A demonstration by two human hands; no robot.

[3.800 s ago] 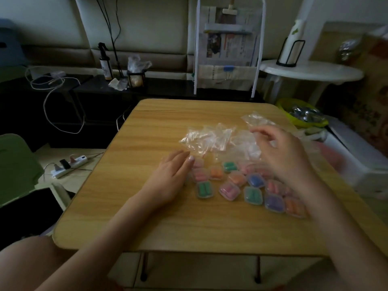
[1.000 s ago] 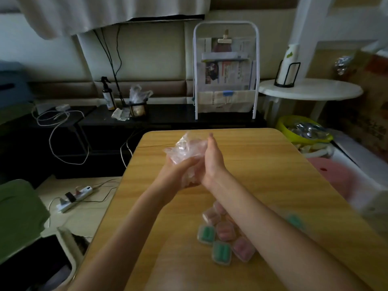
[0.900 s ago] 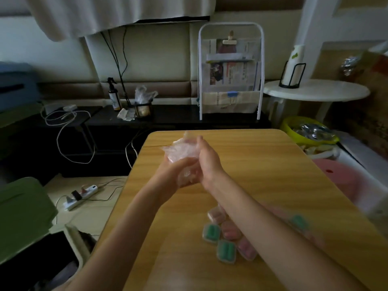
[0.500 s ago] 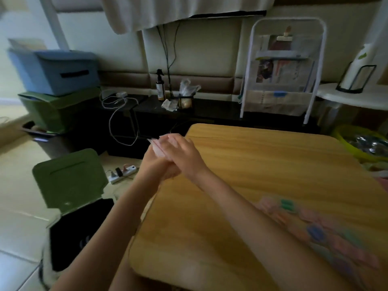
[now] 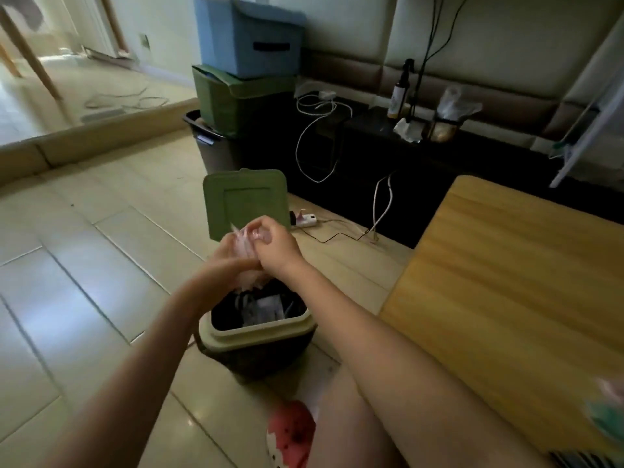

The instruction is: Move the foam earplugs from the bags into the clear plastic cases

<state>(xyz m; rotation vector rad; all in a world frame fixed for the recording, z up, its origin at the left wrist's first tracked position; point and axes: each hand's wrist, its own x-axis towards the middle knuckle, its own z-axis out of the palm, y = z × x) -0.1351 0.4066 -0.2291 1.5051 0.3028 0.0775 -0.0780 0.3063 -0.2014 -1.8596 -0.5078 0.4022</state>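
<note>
The tiled floor spreads out beneath and to the left of both hands. To the right of the right hand lies the wooden tabletop, and at its near right edge, well apart from the hands, a blurred green and pink patch shows that may be the cases, though it is too smeared to tell. Behind the hands stand a blue box stacked on a green box. Directly under the hands sits a bin with its green lid tipped up behind them. The left hand and the right hand are pressed close together above the bin's opening, both curled round a crumpled wad of clear bags, which is squeezed between them and hangs down toward the bin.
</note>
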